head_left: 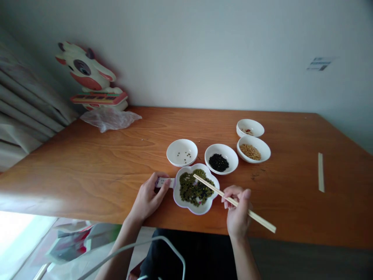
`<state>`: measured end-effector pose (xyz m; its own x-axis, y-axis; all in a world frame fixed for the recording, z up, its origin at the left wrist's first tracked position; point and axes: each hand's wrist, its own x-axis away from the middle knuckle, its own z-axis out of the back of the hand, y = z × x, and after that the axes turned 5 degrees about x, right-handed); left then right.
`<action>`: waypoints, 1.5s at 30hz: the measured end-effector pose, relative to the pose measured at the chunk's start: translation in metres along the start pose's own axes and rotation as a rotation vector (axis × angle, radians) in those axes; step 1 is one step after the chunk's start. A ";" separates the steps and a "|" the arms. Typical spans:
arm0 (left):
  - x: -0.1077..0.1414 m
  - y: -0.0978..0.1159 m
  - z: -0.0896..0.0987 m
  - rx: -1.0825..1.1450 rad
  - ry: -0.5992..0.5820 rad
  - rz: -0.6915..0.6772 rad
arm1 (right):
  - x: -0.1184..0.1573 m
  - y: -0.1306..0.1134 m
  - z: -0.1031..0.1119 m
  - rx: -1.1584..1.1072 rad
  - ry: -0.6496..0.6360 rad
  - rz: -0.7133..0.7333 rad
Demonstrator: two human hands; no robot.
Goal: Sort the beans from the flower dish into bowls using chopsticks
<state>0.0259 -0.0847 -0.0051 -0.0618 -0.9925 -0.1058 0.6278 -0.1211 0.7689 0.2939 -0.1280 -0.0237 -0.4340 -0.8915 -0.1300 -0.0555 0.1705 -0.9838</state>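
My left hand (150, 196) is closed on the short handle of a white flower-shaped dish (209, 206) with a pale purple rim. Inside the dish lie many green beans (186, 190) with some darker bits among them. A pair of wooden chopsticks (260, 220) is in my right hand (239, 210), the tips close together over the beans. Whether the tips pinch a bean is too small to tell. Just beyond the dish stand a white bowl (175, 149) with a few small greenish beans and another white bowl (231, 155) with black beans (218, 162).
Farther right, a bowl of yellow beans (250, 152) touches a bowl (250, 123) with a few mixed bits. A paper strip (321, 172) lies at the right. A cow toy with a keyboard (99, 97) and a clear plastic bag (112, 118) sit back left. A cable (171, 245) crosses below the table edge.
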 end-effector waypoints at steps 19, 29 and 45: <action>0.002 -0.012 -0.018 0.014 0.048 -0.207 | -0.019 0.022 0.020 -0.118 -0.027 -0.038; 0.005 -0.010 -0.017 0.023 0.088 -0.254 | -0.028 0.034 0.028 -0.195 -0.055 -0.031; 0.003 -0.012 -0.015 0.032 0.104 -0.261 | -0.028 0.031 0.013 -0.153 -0.181 0.031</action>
<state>0.0297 -0.0861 -0.0240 -0.1374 -0.9204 -0.3661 0.5758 -0.3750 0.7265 0.3163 -0.1029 -0.0522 -0.2699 -0.9432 -0.1935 -0.1859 0.2482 -0.9507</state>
